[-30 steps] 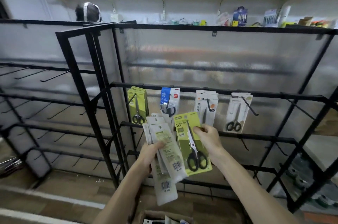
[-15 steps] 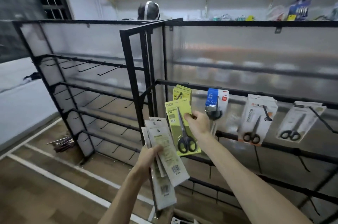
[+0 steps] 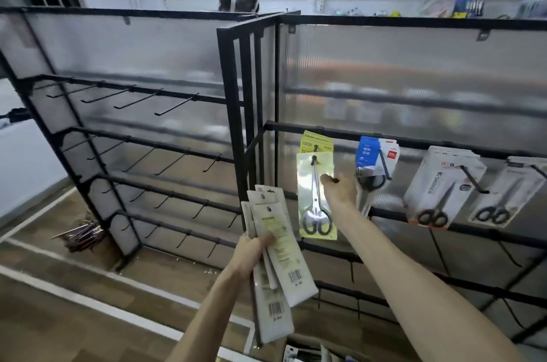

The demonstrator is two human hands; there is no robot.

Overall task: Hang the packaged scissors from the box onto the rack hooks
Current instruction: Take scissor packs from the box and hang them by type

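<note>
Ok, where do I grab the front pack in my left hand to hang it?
Pinch the front pack at its top, beside the hang hole, coming from the right with the right hand. The left hand grips the packs mid-length, so their tops stand free, and that leaves the hole clear.
</note>
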